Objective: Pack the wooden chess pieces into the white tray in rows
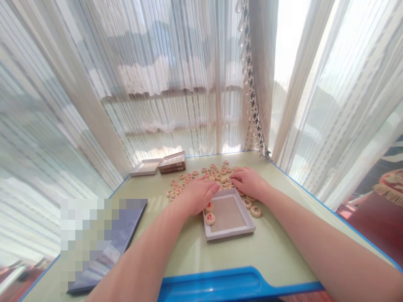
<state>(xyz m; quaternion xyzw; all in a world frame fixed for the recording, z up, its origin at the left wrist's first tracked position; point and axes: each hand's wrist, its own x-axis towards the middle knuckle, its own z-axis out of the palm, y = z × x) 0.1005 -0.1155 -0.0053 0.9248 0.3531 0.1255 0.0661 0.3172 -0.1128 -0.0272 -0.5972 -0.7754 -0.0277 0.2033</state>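
Observation:
A shallow white cardboard box lid [231, 235] lies on the table in front of me. Two round Chinese chess pieces [210, 218] with red characters sit along its left side. Many more wooden pieces [184, 186] are spread loosely beyond the lid, some marked red, some black. My left hand [200, 195] rests palm down over the lid's far left corner, fingers stretched towards the pieces; a piece beneath it is partly covered. On the right, my right hand [248, 181] reaches in over the heap with its fingers extended, touching pieces. Nothing shows gripped in either hand.
At the far left lie another white box lid [145, 167] and a stack of brown-sided boxes [172, 162]. A dark flat panel, partly pixelated [126, 228], lies at left. The table has a blue edge with a moulded recess [210, 285] nearest me. String curtains [176, 75] hang behind.

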